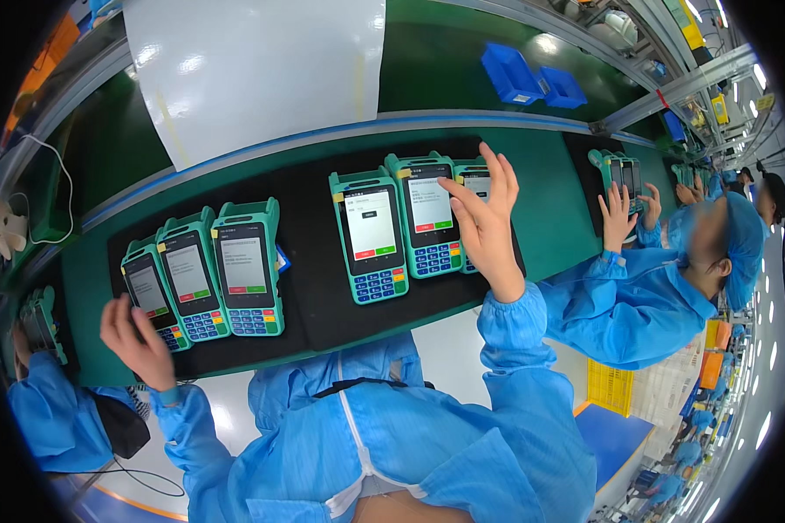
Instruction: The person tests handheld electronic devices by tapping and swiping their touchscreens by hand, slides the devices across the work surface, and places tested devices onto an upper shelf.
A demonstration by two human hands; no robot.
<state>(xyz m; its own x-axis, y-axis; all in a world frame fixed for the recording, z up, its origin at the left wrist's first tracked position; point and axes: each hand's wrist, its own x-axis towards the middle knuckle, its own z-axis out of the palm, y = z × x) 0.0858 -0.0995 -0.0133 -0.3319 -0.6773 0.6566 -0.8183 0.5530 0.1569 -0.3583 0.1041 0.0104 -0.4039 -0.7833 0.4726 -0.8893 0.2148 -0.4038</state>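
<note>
Three green-cased card payment terminals stand side by side on the left, the leftmost [146, 288], the middle one [186, 275] and the right one [242, 261], all with lit screens. My left hand [137, 342] is open at the near left side of the leftmost, partly covering it. To the right lie three more: a left terminal [372, 231], a middle terminal [429, 209] and a right terminal [476, 185]. My right hand [490, 222] is open over this group, hiding much of the right one. Its fingertip is at the middle terminal's screen; contact is hard to tell.
Black mats [310, 288] lie on the green bench [549, 196]. Blue bins [510, 74] and a white sheet [262, 70] are behind. A co-worker [645, 288] on the right handles similar terminals [624, 179]; another person [57, 418] sits at far left.
</note>
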